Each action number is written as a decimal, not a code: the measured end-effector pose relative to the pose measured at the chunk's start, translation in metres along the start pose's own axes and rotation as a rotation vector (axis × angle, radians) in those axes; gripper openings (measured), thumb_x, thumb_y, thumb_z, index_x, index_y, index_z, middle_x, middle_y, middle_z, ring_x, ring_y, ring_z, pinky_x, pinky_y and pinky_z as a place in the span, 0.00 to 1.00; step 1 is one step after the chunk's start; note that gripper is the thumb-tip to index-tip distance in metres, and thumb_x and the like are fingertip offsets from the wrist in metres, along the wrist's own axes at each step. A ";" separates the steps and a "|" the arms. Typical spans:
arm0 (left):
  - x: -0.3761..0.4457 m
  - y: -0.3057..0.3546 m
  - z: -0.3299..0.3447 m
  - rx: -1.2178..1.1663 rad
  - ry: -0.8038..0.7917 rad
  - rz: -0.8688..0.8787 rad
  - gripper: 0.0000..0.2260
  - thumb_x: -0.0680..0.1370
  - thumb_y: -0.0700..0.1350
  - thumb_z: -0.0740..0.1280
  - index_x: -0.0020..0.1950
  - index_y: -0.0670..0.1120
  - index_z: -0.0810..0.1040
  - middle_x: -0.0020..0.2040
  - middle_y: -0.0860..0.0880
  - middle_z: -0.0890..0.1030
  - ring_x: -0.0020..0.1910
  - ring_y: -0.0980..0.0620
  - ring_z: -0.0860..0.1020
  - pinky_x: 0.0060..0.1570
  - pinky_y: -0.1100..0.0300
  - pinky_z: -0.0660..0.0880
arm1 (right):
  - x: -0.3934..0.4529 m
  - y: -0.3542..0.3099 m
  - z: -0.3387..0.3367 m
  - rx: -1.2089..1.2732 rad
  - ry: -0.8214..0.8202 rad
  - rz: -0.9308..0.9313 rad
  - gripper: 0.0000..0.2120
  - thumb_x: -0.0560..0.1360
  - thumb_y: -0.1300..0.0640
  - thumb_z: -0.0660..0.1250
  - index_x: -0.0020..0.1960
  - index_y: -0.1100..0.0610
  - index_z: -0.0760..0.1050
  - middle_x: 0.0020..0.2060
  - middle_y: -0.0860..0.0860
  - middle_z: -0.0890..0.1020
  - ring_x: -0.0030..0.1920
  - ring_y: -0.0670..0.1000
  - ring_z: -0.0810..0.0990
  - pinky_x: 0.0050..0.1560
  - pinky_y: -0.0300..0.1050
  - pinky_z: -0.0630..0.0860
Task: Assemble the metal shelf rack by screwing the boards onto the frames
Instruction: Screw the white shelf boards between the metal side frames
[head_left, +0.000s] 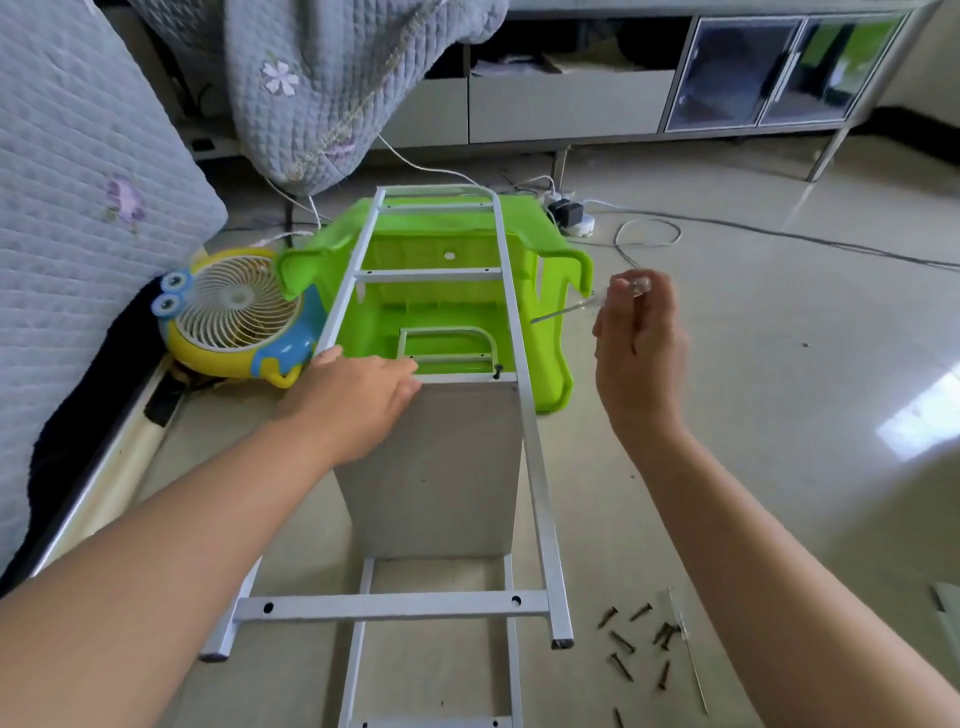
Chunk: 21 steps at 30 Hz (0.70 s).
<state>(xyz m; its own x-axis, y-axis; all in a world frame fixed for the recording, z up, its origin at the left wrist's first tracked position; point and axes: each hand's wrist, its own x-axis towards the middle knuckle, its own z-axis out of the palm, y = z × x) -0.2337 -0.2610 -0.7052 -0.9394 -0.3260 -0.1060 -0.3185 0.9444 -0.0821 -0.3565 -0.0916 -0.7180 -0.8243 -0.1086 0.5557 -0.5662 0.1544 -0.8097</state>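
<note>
Daylight scene, bright and even; strong white glare patches lie on the glossy floor at the right edge and upper right, indicating light entering from the right, and reflections show in the cabinet doors. Shadows are soft and faint, the darkest area lying under the bedding at left. Wide-angle distortion bends straight lines toward the borders, overall sharpness is moderate, and the right hand shows slight blur at its fingertips.
</note>
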 end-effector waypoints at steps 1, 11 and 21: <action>0.001 -0.003 0.004 0.002 -0.026 0.018 0.20 0.83 0.52 0.43 0.74 0.53 0.59 0.73 0.52 0.64 0.73 0.52 0.60 0.71 0.53 0.52 | 0.003 -0.008 0.002 0.045 0.002 -0.009 0.10 0.74 0.45 0.50 0.40 0.49 0.64 0.27 0.45 0.69 0.27 0.46 0.67 0.30 0.40 0.65; 0.000 -0.014 0.020 -0.065 -0.002 0.065 0.46 0.58 0.61 0.24 0.76 0.52 0.41 0.77 0.55 0.41 0.75 0.56 0.40 0.72 0.59 0.42 | 0.004 -0.018 0.013 -0.045 -0.132 -0.307 0.19 0.75 0.52 0.51 0.43 0.67 0.69 0.27 0.42 0.68 0.28 0.38 0.66 0.28 0.34 0.59; 0.000 -0.016 0.021 -0.115 0.016 0.062 0.47 0.58 0.61 0.25 0.76 0.47 0.41 0.77 0.52 0.41 0.75 0.57 0.40 0.72 0.62 0.40 | 0.005 -0.023 0.010 -0.070 -0.141 -0.311 0.20 0.74 0.51 0.51 0.44 0.69 0.70 0.27 0.47 0.69 0.24 0.47 0.61 0.29 0.37 0.57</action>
<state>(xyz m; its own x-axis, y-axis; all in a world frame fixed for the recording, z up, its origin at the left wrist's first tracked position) -0.2260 -0.2769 -0.7248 -0.9594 -0.2670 -0.0914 -0.2713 0.9617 0.0384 -0.3472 -0.1057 -0.6986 -0.6068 -0.2949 0.7381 -0.7928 0.1587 -0.5884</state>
